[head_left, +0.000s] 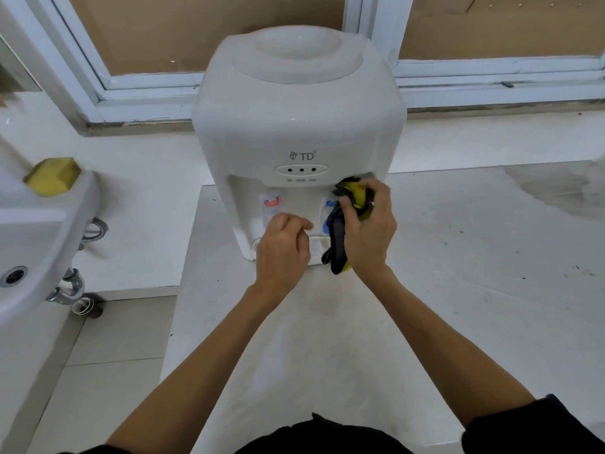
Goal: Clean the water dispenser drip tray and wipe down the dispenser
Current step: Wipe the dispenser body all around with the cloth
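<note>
Yellow-and-black cloth (352, 204) sits bunched in the right hand's (370, 227) curled fingers against the dispenser (298, 126) recess by its blue tap (329, 208); left hand (283, 249), fingers curled empty, hovers over the drip tray (316, 247).

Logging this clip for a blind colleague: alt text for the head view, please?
A right hand grips a black-and-yellow cloth against the blue tap of a white tabletop water dispenser; the left hand hovers, fingers curled, by its drip tray.
</note>
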